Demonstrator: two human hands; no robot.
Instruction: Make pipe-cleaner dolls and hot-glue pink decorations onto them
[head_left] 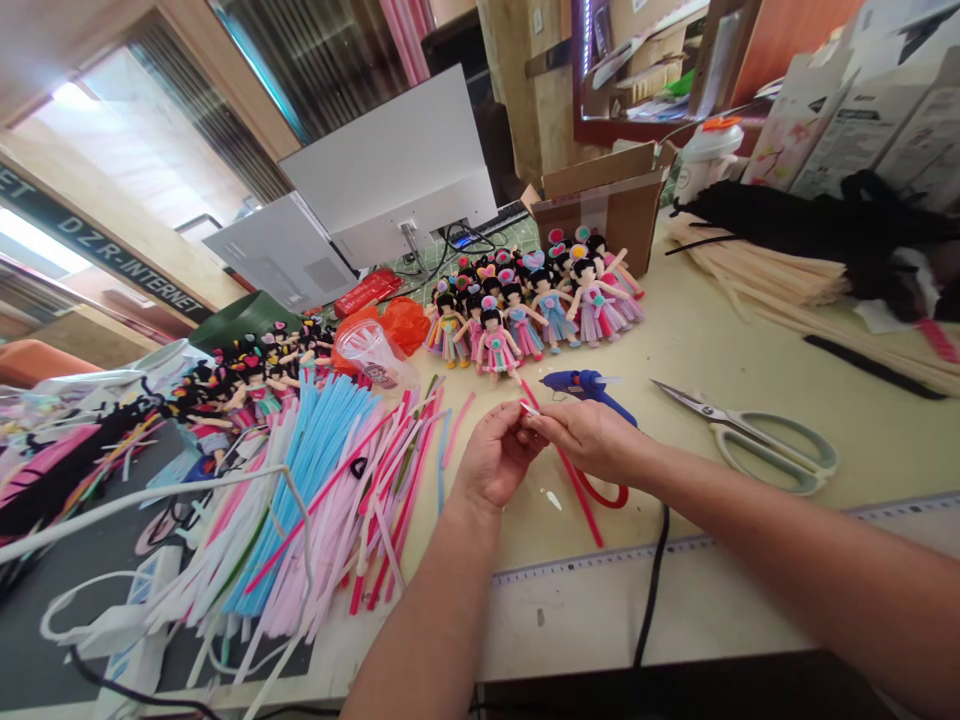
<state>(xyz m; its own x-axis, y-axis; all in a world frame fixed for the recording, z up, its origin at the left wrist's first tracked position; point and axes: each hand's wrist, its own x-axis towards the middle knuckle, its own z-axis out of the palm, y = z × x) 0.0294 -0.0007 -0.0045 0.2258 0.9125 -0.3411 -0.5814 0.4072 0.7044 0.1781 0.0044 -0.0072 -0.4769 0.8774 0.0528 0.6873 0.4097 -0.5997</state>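
My left hand [491, 455] is closed in a pinch, its fingertips meeting those of my right hand [589, 435] above the table. Between the fingertips shows a small pale piece with a bit of red; its kind is too small to make out. Below my right hand lies a pinkish-red pipe cleaner [587, 512], slanting toward the table's front edge. A red curved loop [616, 497] shows partly from under the right wrist. Just beyond that hand is a blue glue gun [581, 383], and to its right rest open scissors [757, 430] with pale green handles.
Finished pipe-cleaner dolls [517, 310] stand grouped before a cardboard box [600, 205]. Pink, blue and white pipe cleaners [315, 500] are heaped at left, near a clear plastic cup [375, 352] and a white power strip [139, 630]. A ruler strip [600, 562] runs along the front edge.
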